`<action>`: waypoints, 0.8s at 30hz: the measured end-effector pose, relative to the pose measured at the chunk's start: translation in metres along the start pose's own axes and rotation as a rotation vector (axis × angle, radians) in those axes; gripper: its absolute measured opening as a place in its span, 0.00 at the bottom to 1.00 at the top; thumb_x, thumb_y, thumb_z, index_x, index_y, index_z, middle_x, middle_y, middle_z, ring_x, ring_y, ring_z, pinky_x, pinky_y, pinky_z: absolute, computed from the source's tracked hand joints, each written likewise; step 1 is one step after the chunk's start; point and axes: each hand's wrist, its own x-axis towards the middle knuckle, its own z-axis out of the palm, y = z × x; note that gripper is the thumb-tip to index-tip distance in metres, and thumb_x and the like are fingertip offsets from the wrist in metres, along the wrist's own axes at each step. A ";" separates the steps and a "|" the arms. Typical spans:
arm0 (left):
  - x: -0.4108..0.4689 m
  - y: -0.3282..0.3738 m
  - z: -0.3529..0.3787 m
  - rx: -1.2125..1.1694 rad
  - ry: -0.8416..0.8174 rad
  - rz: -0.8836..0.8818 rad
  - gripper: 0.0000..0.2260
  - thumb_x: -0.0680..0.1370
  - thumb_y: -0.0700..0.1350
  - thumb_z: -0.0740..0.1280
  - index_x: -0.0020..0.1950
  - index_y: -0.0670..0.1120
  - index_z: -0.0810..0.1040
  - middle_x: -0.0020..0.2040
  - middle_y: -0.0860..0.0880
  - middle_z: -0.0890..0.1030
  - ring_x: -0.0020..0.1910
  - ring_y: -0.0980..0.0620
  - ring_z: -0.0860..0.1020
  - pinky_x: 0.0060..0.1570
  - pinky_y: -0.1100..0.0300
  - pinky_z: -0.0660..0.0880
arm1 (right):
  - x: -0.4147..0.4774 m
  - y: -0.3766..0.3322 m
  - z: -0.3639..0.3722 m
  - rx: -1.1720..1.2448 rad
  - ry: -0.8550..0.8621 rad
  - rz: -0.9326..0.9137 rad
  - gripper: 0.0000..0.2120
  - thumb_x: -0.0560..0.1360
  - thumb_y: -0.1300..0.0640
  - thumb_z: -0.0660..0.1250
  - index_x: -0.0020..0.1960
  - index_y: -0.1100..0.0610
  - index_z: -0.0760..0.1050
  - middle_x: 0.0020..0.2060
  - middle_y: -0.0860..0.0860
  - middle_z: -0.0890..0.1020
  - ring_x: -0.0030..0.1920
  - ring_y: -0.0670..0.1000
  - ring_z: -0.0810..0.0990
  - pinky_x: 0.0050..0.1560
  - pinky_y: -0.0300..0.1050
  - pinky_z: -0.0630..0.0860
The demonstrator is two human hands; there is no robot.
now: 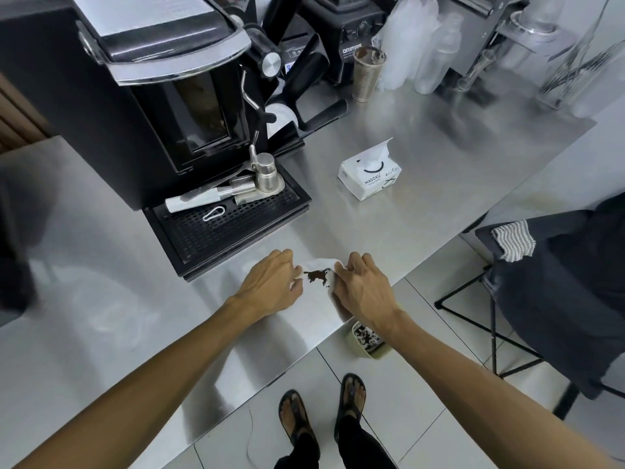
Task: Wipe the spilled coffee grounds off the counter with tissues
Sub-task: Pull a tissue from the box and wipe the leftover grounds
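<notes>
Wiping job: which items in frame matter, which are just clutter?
Job: left hand, right hand, tissue they pinch, coffee grounds, counter, tissue pack, probably the bin below the edge.
Clutter: espresso machine, drip tray, metal cup, blender, plastic bottles, striped cloth.

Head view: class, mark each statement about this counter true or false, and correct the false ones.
1. The coffee grounds lie between the left hand and the right hand. True.
2. The tissue pack stands on the drip tray. False: it lies on the counter, right of the tray.
3. The right hand pinches a white tissue. True.
4. The small bin sits on the counter. False: it stands on the floor, below the counter's edge.
</notes>
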 end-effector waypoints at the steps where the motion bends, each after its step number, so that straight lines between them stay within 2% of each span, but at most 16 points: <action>1: 0.000 0.005 -0.001 0.016 0.001 -0.022 0.14 0.80 0.51 0.63 0.54 0.43 0.83 0.49 0.47 0.76 0.52 0.47 0.74 0.43 0.56 0.71 | 0.000 -0.001 0.001 -0.013 -0.038 -0.043 0.19 0.80 0.52 0.50 0.45 0.58 0.77 0.38 0.54 0.74 0.40 0.55 0.70 0.43 0.49 0.72; 2: 0.000 0.008 -0.003 0.034 0.003 -0.041 0.14 0.80 0.52 0.62 0.53 0.44 0.83 0.50 0.47 0.77 0.52 0.47 0.74 0.44 0.57 0.70 | -0.001 -0.002 0.000 -0.030 -0.068 -0.087 0.20 0.81 0.52 0.48 0.45 0.58 0.77 0.39 0.53 0.75 0.43 0.55 0.70 0.46 0.50 0.70; 4: 0.003 0.011 -0.003 0.061 0.008 -0.067 0.14 0.81 0.52 0.62 0.51 0.45 0.84 0.51 0.48 0.77 0.53 0.48 0.73 0.44 0.61 0.65 | 0.000 -0.001 -0.006 -0.026 -0.001 -0.103 0.17 0.81 0.54 0.55 0.42 0.56 0.79 0.38 0.51 0.78 0.46 0.53 0.69 0.47 0.49 0.69; 6: 0.005 0.010 -0.002 0.059 0.012 -0.061 0.13 0.82 0.50 0.62 0.52 0.45 0.84 0.52 0.49 0.77 0.54 0.50 0.72 0.42 0.63 0.64 | 0.006 0.004 -0.006 0.027 0.062 -0.061 0.12 0.79 0.57 0.62 0.42 0.54 0.81 0.44 0.50 0.79 0.48 0.51 0.69 0.49 0.44 0.68; 8: 0.007 0.006 -0.001 0.035 0.016 -0.038 0.12 0.82 0.47 0.62 0.52 0.44 0.84 0.52 0.49 0.76 0.53 0.51 0.72 0.41 0.62 0.67 | 0.012 0.008 -0.001 0.055 0.041 -0.073 0.13 0.80 0.57 0.59 0.45 0.54 0.83 0.50 0.49 0.78 0.51 0.52 0.73 0.53 0.42 0.66; 11: 0.008 -0.002 0.001 0.000 0.045 0.002 0.09 0.81 0.41 0.63 0.52 0.43 0.83 0.54 0.48 0.77 0.51 0.49 0.75 0.42 0.60 0.72 | 0.017 0.009 -0.001 0.073 0.030 -0.143 0.11 0.78 0.59 0.64 0.41 0.57 0.82 0.44 0.49 0.81 0.49 0.50 0.77 0.52 0.43 0.72; 14: 0.008 -0.004 0.002 -0.009 0.089 0.053 0.09 0.78 0.34 0.63 0.51 0.43 0.81 0.48 0.47 0.80 0.48 0.47 0.76 0.40 0.57 0.74 | 0.022 0.007 -0.009 0.154 0.099 -0.142 0.05 0.71 0.64 0.72 0.36 0.61 0.80 0.36 0.54 0.82 0.40 0.54 0.80 0.40 0.49 0.79; 17: 0.010 -0.005 -0.001 -0.047 0.158 0.075 0.12 0.76 0.31 0.65 0.55 0.44 0.79 0.43 0.46 0.80 0.43 0.47 0.74 0.36 0.54 0.73 | 0.028 0.011 -0.008 0.269 0.040 -0.047 0.07 0.76 0.63 0.67 0.40 0.62 0.80 0.39 0.55 0.82 0.39 0.55 0.79 0.42 0.50 0.80; 19: 0.014 -0.007 -0.003 -0.043 0.175 0.091 0.15 0.76 0.30 0.66 0.58 0.45 0.79 0.44 0.46 0.79 0.43 0.47 0.74 0.36 0.52 0.76 | 0.036 0.014 -0.008 0.311 0.012 -0.008 0.09 0.78 0.62 0.63 0.42 0.62 0.79 0.41 0.54 0.82 0.40 0.54 0.78 0.45 0.49 0.79; 24: 0.029 -0.012 -0.008 0.026 0.120 0.095 0.19 0.75 0.31 0.68 0.62 0.45 0.80 0.48 0.46 0.77 0.47 0.47 0.76 0.34 0.56 0.75 | 0.058 0.017 -0.012 0.290 -0.028 -0.009 0.05 0.74 0.65 0.65 0.40 0.63 0.78 0.38 0.55 0.80 0.38 0.56 0.77 0.42 0.51 0.78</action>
